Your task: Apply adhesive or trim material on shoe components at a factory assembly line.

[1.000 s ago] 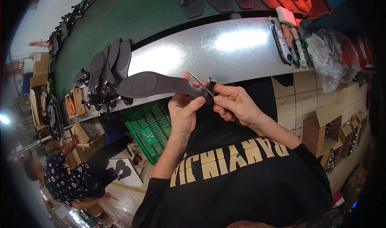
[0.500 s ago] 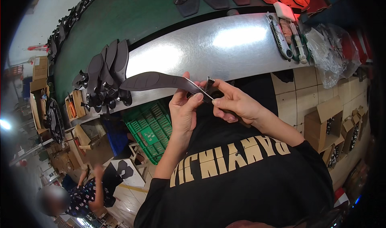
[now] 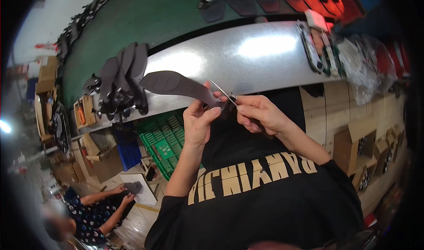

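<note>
A dark brown shoe sole (image 3: 170, 83), long and curved, is held at its narrow heel end by my left hand (image 3: 198, 121), thumb on top and fingers beneath. My right hand (image 3: 260, 115) is closed around a thin, pointed metal tool (image 3: 220, 90); its handle is hidden in the palm, so its exact kind cannot be told. The tool's shaft slants up and left across the sole's heel end, its tip past the edge of the sole. Between my hands sits a small dark part at the heel, mostly covered by fingers. Both hands are just in front of the bench edge.
Heeled soles (image 3: 128, 67) are heaped at the left of the metal bench (image 3: 212, 47). More soles (image 3: 211, 8) lie on the green belt (image 3: 145, 18) beyond. A utility knife (image 3: 312, 51) and plastic bag (image 3: 364, 64) lie right. Below stands a green crate (image 3: 164, 146); a co-worker (image 3: 90, 212) sits lower left.
The metal tool has swung steeper and stands higher above the sole's heel end. The sole tilts more. The co-worker's hands have come together on a dark piece at the white board.
</note>
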`<state>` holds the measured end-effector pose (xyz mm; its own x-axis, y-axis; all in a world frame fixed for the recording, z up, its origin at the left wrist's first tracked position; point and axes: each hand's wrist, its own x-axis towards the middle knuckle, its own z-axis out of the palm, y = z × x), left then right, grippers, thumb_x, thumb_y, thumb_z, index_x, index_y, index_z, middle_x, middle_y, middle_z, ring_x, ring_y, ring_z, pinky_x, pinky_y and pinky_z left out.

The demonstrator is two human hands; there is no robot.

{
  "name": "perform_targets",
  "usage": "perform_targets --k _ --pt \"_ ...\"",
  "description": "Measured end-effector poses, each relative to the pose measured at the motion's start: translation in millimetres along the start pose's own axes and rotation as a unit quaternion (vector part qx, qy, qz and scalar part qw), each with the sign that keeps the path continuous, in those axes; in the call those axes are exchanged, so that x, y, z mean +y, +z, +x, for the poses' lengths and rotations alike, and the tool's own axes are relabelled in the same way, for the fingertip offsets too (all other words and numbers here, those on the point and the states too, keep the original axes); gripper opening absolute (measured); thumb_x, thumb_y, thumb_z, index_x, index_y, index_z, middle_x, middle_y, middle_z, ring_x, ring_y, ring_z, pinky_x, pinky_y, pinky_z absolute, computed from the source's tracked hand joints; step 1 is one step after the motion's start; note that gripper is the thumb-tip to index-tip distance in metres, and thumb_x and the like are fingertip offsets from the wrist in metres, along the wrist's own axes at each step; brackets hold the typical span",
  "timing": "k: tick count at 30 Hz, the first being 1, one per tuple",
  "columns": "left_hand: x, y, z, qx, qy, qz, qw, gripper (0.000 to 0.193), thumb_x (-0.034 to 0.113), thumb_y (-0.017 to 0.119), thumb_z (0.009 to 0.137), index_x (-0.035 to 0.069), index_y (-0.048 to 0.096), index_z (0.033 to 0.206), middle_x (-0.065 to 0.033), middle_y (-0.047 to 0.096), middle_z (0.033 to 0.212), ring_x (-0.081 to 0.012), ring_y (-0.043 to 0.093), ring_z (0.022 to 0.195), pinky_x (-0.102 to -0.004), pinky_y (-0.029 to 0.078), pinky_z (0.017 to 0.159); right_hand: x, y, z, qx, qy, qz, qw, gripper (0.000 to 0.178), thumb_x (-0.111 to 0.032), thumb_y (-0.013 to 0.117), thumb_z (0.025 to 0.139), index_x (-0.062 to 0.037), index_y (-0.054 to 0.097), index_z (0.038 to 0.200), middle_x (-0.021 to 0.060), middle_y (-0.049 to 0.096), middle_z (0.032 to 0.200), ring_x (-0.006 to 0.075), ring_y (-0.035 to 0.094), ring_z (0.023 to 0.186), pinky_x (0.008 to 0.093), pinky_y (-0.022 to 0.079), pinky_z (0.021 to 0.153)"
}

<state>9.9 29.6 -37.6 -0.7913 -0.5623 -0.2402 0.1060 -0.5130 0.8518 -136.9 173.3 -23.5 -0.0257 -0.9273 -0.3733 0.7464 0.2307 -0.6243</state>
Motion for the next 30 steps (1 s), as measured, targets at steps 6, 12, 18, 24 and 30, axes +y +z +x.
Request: perform_targets --k 6,12,18,24,30 --pt "85 -45 9 0.052 0.145 0.077 0.985 0.050 -0.002 0.061 0.082 -0.006 0.049 0.130 -0.0132 0.064 0.115 -0.0265 0.064 0.104 -0.0345 0.050 0.090 -29 -17 -8 0.024 -0.132 0.004 0.991 0.051 -0.014 0.044 0.097 -0.0005 0.031 0.145 0.0041 0.051 0.062 0.0072 0.040 0.043 0.0184 0.033 0.038" --pt "211 -147 12 0.262 0.210 0.125 0.934 0.026 0.010 0.052 0.090 -0.002 0.062 0.110 -0.0107 0.068 0.103 -0.0146 0.066 0.086 -0.0273 0.054 0.068 -34 -47 -12 0.136 -0.144 -0.030 0.980 0.034 -0.015 0.047 0.098 0.0006 0.049 0.128 0.0023 0.053 0.066 0.0051 0.043 0.046 0.0170 0.035 0.040" --pt "240 -230 3 0.505 0.417 0.252 0.713 0.040 0.019 0.059 0.095 -0.004 0.054 0.127 -0.0090 0.060 0.119 -0.0144 0.056 0.106 -0.0276 0.043 0.093 -44 -74 -15 0.255 -0.205 -0.182 0.927 0.028 -0.011 0.046 0.098 -0.0014 0.057 0.123 0.0014 0.055 0.073 0.0041 0.045 0.052 0.0166 0.036 0.046" --pt "163 -87 97 0.248 0.396 0.371 0.803 0.034 0.012 0.063 0.091 -0.002 0.059 0.122 -0.0091 0.061 0.121 -0.0156 0.058 0.108 -0.0291 0.046 0.092 -68 -103 -11 0.411 -0.321 -0.583 0.623 0.029 0.002 0.055 0.085 -0.0034 0.066 0.111 0.0109 0.055 0.079 0.0250 0.054 0.069 0.0331 0.044 0.065" --pt "77 -25 248 0.108 0.315 0.551 0.766 0.060 0.039 0.070 0.082 0.003 0.056 0.128 -0.0203 0.062 0.117 -0.0290 0.063 0.104 -0.0387 0.050 0.085 -81 -113 0 0.425 -0.315 -0.668 0.523 0.026 -0.004 0.061 0.083 -0.0069 0.067 0.108 0.0118 0.057 0.081 0.0309 0.055 0.077 0.0401 0.045 0.071"
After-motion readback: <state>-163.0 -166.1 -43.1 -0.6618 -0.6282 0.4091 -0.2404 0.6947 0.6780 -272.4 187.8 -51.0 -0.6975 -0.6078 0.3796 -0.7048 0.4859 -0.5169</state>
